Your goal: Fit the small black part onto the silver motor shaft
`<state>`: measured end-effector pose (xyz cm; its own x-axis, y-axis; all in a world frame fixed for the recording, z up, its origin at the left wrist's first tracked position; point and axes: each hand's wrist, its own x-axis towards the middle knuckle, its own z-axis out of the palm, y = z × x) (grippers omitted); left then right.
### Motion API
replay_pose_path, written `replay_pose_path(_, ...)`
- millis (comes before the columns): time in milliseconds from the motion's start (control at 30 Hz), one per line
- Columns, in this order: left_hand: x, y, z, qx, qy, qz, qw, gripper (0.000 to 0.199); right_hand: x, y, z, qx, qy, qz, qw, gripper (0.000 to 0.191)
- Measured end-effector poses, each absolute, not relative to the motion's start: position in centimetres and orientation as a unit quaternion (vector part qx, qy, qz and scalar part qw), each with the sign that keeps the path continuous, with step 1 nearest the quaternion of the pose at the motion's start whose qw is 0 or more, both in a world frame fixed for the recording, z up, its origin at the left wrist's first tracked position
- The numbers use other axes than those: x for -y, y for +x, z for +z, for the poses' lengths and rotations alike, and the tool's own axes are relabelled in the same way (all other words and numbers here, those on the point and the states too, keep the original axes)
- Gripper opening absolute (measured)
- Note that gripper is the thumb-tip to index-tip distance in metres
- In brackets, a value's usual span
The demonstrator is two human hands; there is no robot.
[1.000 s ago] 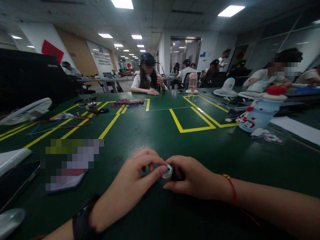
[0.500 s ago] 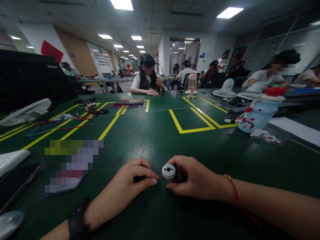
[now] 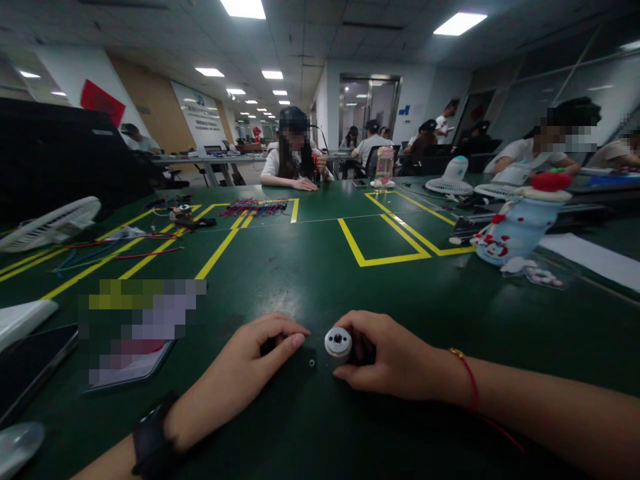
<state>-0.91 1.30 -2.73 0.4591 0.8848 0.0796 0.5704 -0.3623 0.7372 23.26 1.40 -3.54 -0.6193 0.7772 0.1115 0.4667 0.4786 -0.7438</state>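
Observation:
A short silver metal cylinder (image 3: 338, 343) stands upright on the green table, its round end face pierced by a dark centre hole and small side holes. My right hand (image 3: 383, 357) is closed around its right side, thumb in front and fingers behind. To the left, my left hand (image 3: 267, 350) rests low over the table with curved fingers, thumb and index tips close but offset, nothing visible between them. A tiny ring-shaped metal piece (image 3: 312, 363) lies on the table between the two hands, touched by neither. The undersides of my left fingers are hidden.
Left lie a blurred flat packet (image 3: 145, 333), a dark device (image 3: 35, 367) and a mouse (image 3: 20, 447). Coloured wires (image 3: 257, 208) and a white fan (image 3: 55, 223) are farther back. A blue bottle (image 3: 523, 223) stands right. Across the table sits a person (image 3: 295, 157).
My left hand has drawn back slightly up and left, and the tiny metal piece now shows on the table where its fingertips were. My right hand and the cylinder have stayed put.

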Motion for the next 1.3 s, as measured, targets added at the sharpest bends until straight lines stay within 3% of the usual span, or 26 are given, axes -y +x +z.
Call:
replay_pose_path(367,-1.4,-1.2,-2.9,-0.496,0.743,0.259,0.367,0.016,-1.3,23.2,-3.2,0.825,-0.38,0.346,0.235,0.033)
replay_pose_path(733,-0.6,-0.9,-2.8,-0.479,0.802,0.206,0.291,0.02,-1.3,23.2,-3.2,0.821,-0.37,0.357,0.248,0.032)
replay_pose_path(933,-0.4,-0.3,-2.6,-0.431,0.836,0.196,0.279,0.01,-1.5,23.1,-3.5,0.826,-0.366,0.353,0.243,0.034)
replay_pose_path(1300,-0.4,0.7,-0.6,-0.432,0.787,0.34,0.28,0.01,-1.7,22.8,-3.4,0.843,-0.354,0.329,0.236,0.037)
